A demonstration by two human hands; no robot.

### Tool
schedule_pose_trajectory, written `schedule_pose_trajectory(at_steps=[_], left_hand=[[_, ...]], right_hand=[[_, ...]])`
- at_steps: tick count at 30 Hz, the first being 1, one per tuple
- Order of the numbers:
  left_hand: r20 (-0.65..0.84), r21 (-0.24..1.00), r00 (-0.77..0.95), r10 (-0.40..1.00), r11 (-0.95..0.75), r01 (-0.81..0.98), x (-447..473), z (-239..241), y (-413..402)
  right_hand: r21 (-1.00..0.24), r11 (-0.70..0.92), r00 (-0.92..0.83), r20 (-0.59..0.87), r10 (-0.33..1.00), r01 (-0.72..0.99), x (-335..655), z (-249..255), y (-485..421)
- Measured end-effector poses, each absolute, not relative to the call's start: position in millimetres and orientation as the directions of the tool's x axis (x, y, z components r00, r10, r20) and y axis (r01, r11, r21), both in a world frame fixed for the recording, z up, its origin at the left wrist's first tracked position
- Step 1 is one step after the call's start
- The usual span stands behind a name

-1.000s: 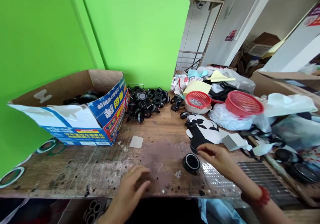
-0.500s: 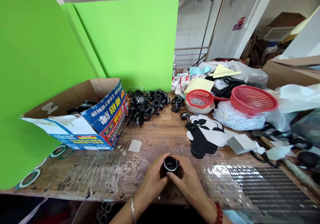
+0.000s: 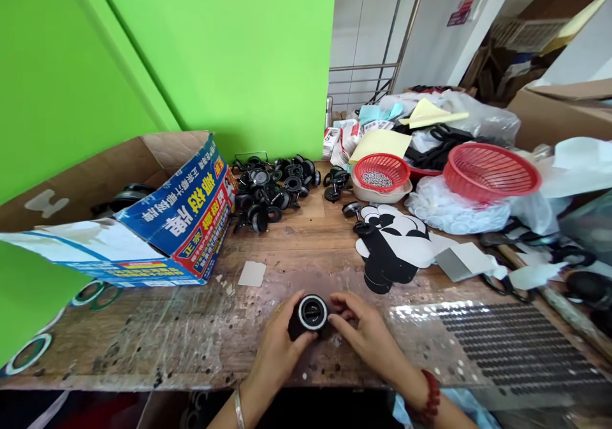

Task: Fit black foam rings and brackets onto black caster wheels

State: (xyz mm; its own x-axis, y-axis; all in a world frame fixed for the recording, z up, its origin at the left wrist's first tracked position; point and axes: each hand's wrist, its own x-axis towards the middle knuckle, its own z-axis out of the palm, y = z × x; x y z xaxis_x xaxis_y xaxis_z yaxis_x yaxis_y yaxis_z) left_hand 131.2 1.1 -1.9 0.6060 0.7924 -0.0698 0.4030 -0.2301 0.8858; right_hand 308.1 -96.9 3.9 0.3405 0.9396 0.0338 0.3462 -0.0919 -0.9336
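A round black part (image 3: 313,313) with a pale ring around its top and a dark bar across its middle is at the front of the wooden table. My left hand (image 3: 282,336) grips it from the left, thumb along the near side and fingers behind. Just to its right, my right hand (image 3: 361,327) has thumb and forefinger apart, fingertips close to the part's edge; whether they touch it I cannot tell. Further back lies a pile of similar black wheel-like parts (image 3: 258,190). A small white card piece (image 3: 252,274) lies left of my hands.
A blue printed cardboard box (image 3: 191,218) holds black parts on the left. Panda-shaped cut-outs (image 3: 394,247), a red basket of small metal pieces (image 3: 382,171) and another red basket (image 3: 492,171) stand right. A perforated clear sheet (image 3: 507,346) covers the right front. Tape rolls (image 3: 29,354) lie far left.
The black part has tipped so that its ringed top faces me more, and it sits slightly further left. My right hand has loosened from it. The camera view has tilted down.
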Motion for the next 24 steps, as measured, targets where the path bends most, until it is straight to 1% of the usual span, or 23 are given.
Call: schedule_pose_trajectory(at_steps=[3, 7, 9, 11, 13, 14, 15, 18, 20, 22, 24], left_hand=[[-0.058, 0.879, 0.606, 0.793, -0.246, 0.407, 133.5, -2.4, -0.4], [0.000, 0.870, 0.642, 0.767, -0.317, 0.378, 132.4, -4.2, 1.7], [0.017, 0.861, 0.645, 0.764, -0.338, 0.379, 131.3, -4.0, 4.7], [0.031, 0.850, 0.609, 0.792, -0.341, 0.400, 129.5, -1.9, 9.3], [0.051, 0.841, 0.544, 0.838, -0.330, 0.429, 126.2, 2.2, 15.3], [0.059, 0.837, 0.503, 0.862, -0.318, 0.446, 123.6, 4.6, 18.5], [0.067, 0.832, 0.464, 0.883, -0.306, 0.462, 120.2, 6.8, 21.8], [0.095, 0.817, 0.373, 0.923, -0.286, 0.501, 104.8, 8.1, 31.0], [0.128, 0.806, 0.330, 0.935, -0.292, 0.515, 91.4, 2.5, 37.0], [0.148, 0.797, 0.304, 0.941, -0.295, 0.526, 78.1, -6.9, 43.0], [0.128, 0.805, 0.287, 0.949, -0.269, 0.530, 67.8, -15.9, 47.9]], right_hand=[[-0.939, -0.115, 0.324, -0.005, 0.946, 0.324, 308.4, 3.8, -94.9], [-0.916, -0.103, 0.309, 0.024, 0.951, 0.389, 296.0, 7.6, -92.5], [-0.903, -0.078, 0.268, 0.042, 0.963, 0.423, 296.5, 11.1, -88.1], [-0.852, -0.029, 0.208, 0.094, 0.973, 0.522, 309.5, 15.8, -78.4], [-0.723, -0.027, 0.226, 0.181, 0.957, 0.691, 336.2, 21.5, -62.0], [-0.611, -0.083, 0.282, 0.237, 0.930, 0.787, 353.4, 24.3, -51.5], [-0.564, -0.151, 0.349, 0.261, 0.900, 0.812, 371.7, 26.8, -39.8], [-0.490, -0.331, 0.509, 0.289, 0.811, 0.807, 421.8, 30.2, -2.2], [-0.451, -0.437, 0.588, 0.277, 0.760, 0.778, 443.4, 28.7, 19.6], [-0.425, -0.507, 0.636, 0.254, 0.728, 0.750, 454.2, 25.5, 35.3], [-0.414, -0.535, 0.654, 0.235, 0.719, 0.736, 456.2, 22.9, 44.3]])
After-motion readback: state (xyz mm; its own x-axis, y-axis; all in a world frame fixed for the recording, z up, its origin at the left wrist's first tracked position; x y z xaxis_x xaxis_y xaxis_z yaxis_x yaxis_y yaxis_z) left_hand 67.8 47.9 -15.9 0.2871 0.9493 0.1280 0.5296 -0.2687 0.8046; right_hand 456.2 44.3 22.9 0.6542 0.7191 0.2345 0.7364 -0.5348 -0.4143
